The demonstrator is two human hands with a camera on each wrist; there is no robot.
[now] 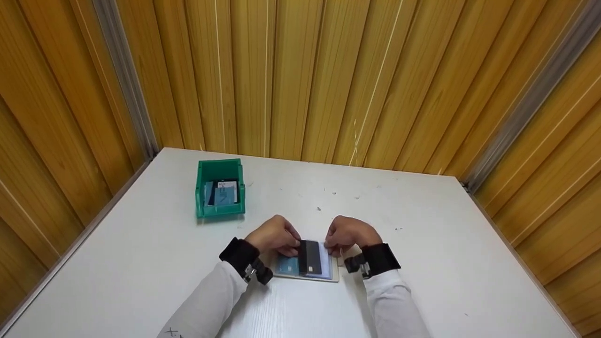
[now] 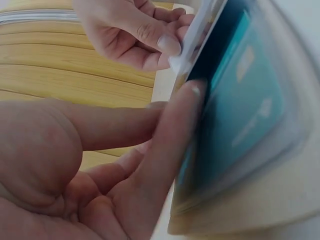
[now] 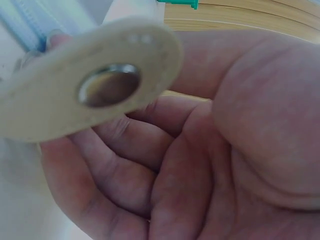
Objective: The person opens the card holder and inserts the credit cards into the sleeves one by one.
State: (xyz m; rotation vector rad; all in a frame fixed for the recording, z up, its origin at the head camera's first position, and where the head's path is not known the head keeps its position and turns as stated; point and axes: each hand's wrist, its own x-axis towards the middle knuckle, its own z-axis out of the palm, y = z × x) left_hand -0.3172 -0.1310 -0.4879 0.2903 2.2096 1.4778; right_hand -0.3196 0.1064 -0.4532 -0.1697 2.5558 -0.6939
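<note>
A beige card holder (image 1: 334, 274) lies spread on the table, with clear plastic sleeves (image 1: 326, 264) inside. My left hand (image 1: 277, 234) pinches a dark card (image 1: 311, 258) by its upper left edge, over the sleeves. Left of it, a teal bank card (image 2: 255, 95) shows inside a sleeve. With thumb and fingertips, my right hand (image 1: 350, 232) pinches the top edge of the clear sleeves on the right. The holder's strap with a round metal snap (image 3: 110, 86) sticks up in front of the right palm and hides some fingertips.
A green bin (image 1: 220, 213) stands at the back left of the white table (image 1: 446, 263), holding several cards (image 1: 225, 195). Wood-look panels (image 1: 291, 80) wall in the table's back and sides.
</note>
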